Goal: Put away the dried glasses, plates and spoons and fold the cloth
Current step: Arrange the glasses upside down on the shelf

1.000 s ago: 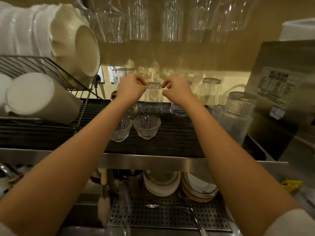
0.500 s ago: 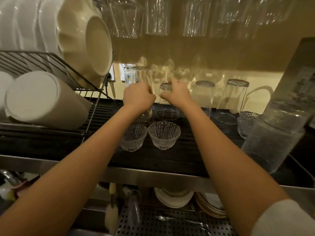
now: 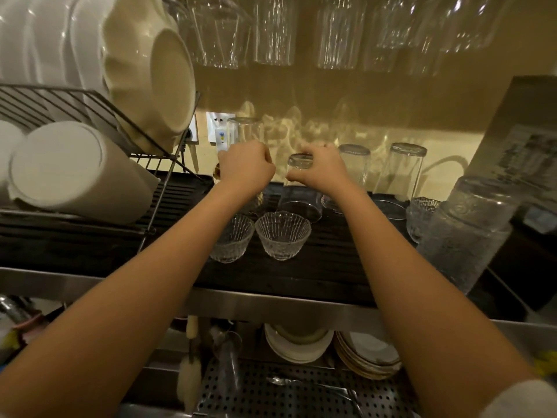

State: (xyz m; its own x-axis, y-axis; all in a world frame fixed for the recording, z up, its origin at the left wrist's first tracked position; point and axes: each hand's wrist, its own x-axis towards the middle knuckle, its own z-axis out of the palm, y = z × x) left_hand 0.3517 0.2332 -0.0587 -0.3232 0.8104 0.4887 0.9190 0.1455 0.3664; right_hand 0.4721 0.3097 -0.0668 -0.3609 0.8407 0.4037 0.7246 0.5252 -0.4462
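Gripping a clear, smooth-walled glass tumbler (image 3: 299, 191) near its upturned base, the right hand (image 3: 321, 171) has its thumb and fingers wrapped round the glass at the back of the black slatted shelf mat (image 3: 316, 267). The left hand (image 3: 245, 168), just beside it over the same mat, has its fingers curled in. Whether they enclose a glass I cannot tell.

The tumbler stands mouth down and base up, its long axis roughly vertical. Whether its rim touches the mat is unclear.

Much of the task looks undone. Two more tall clear tumblers (image 3: 353, 164) (image 3: 404, 168) stand inverted at the mat's back right, and two small ribbed glass bowls (image 3: 232, 238) (image 3: 282, 235) sit upright at its front. Below the mat lie stacked pale plates (image 3: 298, 345) and a metal spoon (image 3: 301, 381). No cloth is in view.
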